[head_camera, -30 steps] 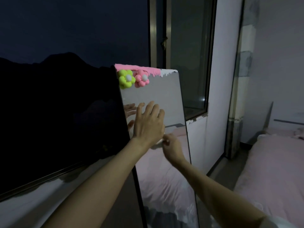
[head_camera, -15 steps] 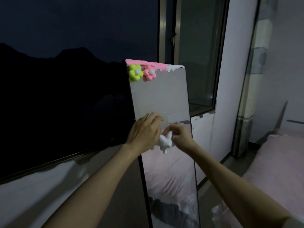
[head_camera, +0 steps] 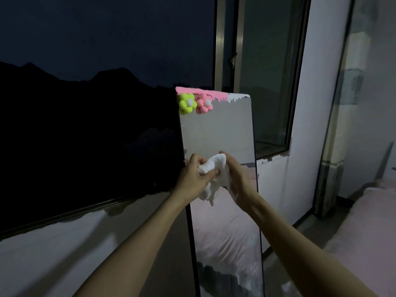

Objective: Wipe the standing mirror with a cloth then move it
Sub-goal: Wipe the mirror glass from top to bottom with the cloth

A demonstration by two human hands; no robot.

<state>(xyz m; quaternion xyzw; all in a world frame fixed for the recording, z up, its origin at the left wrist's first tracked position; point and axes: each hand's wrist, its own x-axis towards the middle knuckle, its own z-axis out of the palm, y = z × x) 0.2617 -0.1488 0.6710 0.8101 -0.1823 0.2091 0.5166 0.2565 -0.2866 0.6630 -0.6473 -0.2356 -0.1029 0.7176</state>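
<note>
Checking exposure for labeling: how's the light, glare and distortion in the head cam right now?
Head view: dim, low-light, grainy; the window is nearly black. The mirror shows reflections of wall and pink bedding, no hard glare. Wide-angle bends the window frame. Both hands, left and right, and the white cloth stay legible, slightly soft.

Dark window, pink bed

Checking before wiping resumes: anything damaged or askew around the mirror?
The mirror looks intact. Paint is chipped along the sill edge beside it. Both hands, left and right, bunch the cloth off the glass.
</note>
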